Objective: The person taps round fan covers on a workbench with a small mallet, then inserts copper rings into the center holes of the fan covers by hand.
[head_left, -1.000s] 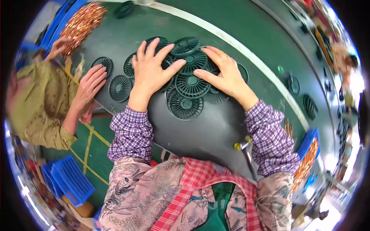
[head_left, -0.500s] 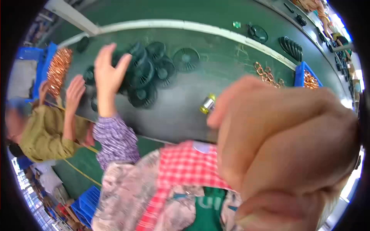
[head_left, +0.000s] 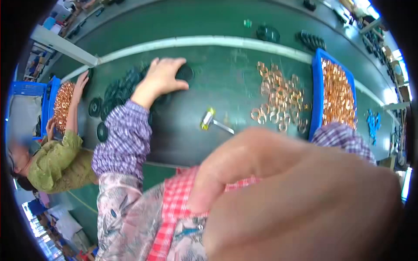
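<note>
My left hand (head_left: 163, 79) is over the table with its thumb and fingers apart. A dark round slotted part (head_left: 186, 73) is at its fingertips; I cannot tell whether they touch it. Behind and left of that hand is a pile of similar dark green round parts (head_left: 124, 87). Very close to the lens, my right hand (head_left: 296, 191) fills the lower right, blurred, with a bent finger or thumb; its grip is hidden. Just beyond it lies a small hammer (head_left: 208, 118) with yellow-ended head, its handle running toward the hand's edge.
Copper-coloured rings (head_left: 281, 95) lie scattered at the right, beside a blue bin (head_left: 318, 91) full of them. At the left, a co-worker (head_left: 56, 163) reaches to another copper-filled bin (head_left: 54, 89). A white rail (head_left: 209, 41) crosses the back, with dark parts (head_left: 267, 33) beyond.
My left hand has moved right, toward a single dark part. My right hand has shifted left and down across the foreground. The view has turned, showing more of the rings and right-hand bin.
</note>
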Motion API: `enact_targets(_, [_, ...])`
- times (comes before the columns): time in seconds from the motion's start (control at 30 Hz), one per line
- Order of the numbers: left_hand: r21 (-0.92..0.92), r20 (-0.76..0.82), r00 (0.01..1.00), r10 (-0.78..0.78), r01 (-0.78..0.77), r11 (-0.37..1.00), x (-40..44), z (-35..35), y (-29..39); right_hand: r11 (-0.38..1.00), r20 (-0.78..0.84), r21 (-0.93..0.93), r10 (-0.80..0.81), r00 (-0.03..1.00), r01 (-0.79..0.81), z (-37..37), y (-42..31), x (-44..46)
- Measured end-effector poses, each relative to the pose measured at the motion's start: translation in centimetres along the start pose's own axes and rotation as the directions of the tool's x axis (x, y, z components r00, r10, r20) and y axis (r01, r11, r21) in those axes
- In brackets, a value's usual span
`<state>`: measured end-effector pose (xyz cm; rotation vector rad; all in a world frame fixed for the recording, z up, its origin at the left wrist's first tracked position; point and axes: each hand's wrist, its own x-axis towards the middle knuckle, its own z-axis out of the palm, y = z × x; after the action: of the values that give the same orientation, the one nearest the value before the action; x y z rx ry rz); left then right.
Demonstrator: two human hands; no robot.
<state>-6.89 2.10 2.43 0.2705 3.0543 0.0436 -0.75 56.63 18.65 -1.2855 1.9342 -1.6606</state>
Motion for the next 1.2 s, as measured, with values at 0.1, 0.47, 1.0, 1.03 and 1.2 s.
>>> enact_targets(0.1, [-0.087, 0.012, 0.999, -0.034, 0.035, 0.996, 0.0, 1.6, 1.9, 1.0, -0.009, 0.005, 0.0, 1.0, 0.0, 7.0, 0.4, 7.5])
enact_targets(0.47, [0.049, -0.15, 0.987, -0.06, 0.068, 0.996, -1.3, 0.2, 5.3, 0.928, -0.094, 0.088, -0.354, 0.931, 0.361, 6.4, 4.1, 0.3])
enact_targets(1.0, [-0.887, -0.266, 0.853, -0.448, -0.035, 0.46, -5.9, 0.4, 9.1, 0.979, 0.003, 0.007, -0.202, 0.979, 0.202, 8.6, 0.8, 10.6])
enact_targets(1.03, [-0.953, -0.251, 0.839, -0.483, -0.126, 0.276, -6.3, 0.8, 9.7, 0.983, 0.008, 0.002, -0.182, 0.983, 0.182, 8.8, 2.0, 10.5])
enact_targets(1.2, [-0.884, 0.199, 0.922, -0.331, 0.023, -0.468, -7.9, 2.9, 11.9, 0.756, -0.253, -0.552, 0.252, 0.934, -0.353, 13.1, 14.3, 6.1])
